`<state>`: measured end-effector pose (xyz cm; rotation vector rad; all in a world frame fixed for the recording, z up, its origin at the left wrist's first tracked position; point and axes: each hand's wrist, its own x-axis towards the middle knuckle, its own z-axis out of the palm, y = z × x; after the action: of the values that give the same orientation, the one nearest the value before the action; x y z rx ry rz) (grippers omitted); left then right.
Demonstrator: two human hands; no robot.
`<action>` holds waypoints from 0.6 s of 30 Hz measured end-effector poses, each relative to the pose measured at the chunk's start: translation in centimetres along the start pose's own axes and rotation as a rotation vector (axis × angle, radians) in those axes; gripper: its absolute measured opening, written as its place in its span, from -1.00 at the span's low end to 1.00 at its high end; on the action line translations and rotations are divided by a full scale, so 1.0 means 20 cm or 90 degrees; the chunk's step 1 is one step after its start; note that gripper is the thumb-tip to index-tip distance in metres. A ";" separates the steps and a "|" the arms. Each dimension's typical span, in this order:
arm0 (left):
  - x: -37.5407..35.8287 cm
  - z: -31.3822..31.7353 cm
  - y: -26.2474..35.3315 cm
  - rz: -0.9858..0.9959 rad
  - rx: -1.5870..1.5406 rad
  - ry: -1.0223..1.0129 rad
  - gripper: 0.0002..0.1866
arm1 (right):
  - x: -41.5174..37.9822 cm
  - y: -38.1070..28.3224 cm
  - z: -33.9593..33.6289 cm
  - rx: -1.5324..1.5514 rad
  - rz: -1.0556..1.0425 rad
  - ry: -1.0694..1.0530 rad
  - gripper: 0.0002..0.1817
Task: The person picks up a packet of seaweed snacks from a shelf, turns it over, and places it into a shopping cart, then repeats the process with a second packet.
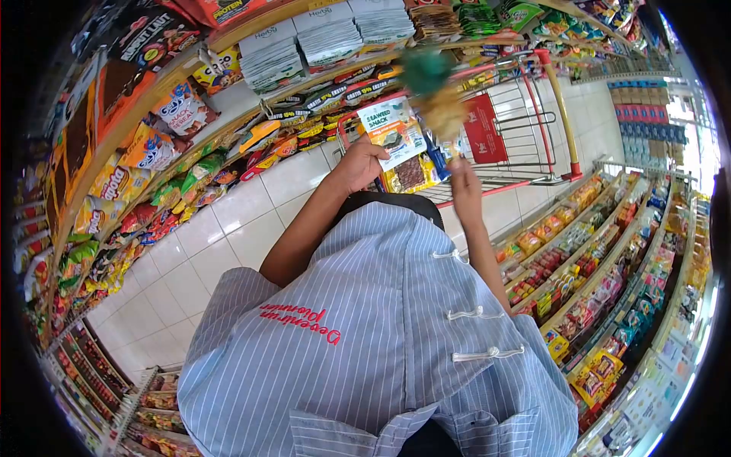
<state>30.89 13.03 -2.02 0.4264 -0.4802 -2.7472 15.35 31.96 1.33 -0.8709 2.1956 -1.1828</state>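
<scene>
My left hand (361,165) is closed on the lower left edge of a white seaweed snack packet (393,131), held upright over the shopping cart. Just below that packet lies a yellow packet (412,174) with a dark red window. On the other side, my right hand (463,179) has its fingers pressed together near the top, beside a blue packet (436,158); what they pinch is too small and blurred to make out. Beyond my hands hangs a green and tan shape (429,80), smeared by motion.
The red-rimmed wire cart (533,126) with a red panel (485,129) stands ahead. Shelves of snack bags (183,112) curve along the left, with white packet stacks (327,38) at the top. Lower racks (594,266) stand on the right, above white floor tiles (228,221).
</scene>
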 end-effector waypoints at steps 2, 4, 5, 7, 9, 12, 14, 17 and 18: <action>-0.03 0.05 -0.01 -0.001 -0.116 0.032 -0.27 | -0.04 -0.07 -0.01 -0.170 -0.085 -0.129 -0.74; -0.02 0.06 -0.06 0.041 -0.065 -0.003 -0.27 | -0.01 0.02 -0.04 -0.171 -0.003 -0.144 -0.70; -0.02 0.07 -0.09 0.072 -0.017 -0.031 -0.26 | 0.03 0.14 -0.05 -0.107 -0.051 -0.062 -0.65; -0.04 0.13 -0.16 0.078 -0.002 0.000 -0.26 | 0.09 0.33 -0.13 -0.094 -0.115 0.022 -0.63; -0.08 0.17 -0.24 0.056 -0.003 0.003 -0.28 | 0.03 0.12 -0.21 0.075 0.052 -0.007 -0.65; -0.17 0.31 -0.32 0.009 0.047 0.024 -0.34 | -0.07 -0.07 -0.25 0.299 0.229 -0.071 -0.72; -0.21 0.33 -0.42 -0.023 0.113 0.049 -0.37 | -0.12 -0.10 -0.26 0.344 0.250 -0.124 -0.80; -0.21 0.32 -0.54 0.089 0.161 0.161 -0.34 | -0.18 -0.08 -0.27 0.283 0.161 -0.068 -0.82; -0.25 0.34 -0.58 0.096 0.267 0.303 -0.34 | -0.20 -0.08 -0.26 0.289 0.165 -0.067 -0.82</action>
<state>30.10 27.07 0.96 1.0626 -0.9097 -2.2805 15.02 37.02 5.82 -0.4351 1.7836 -1.3881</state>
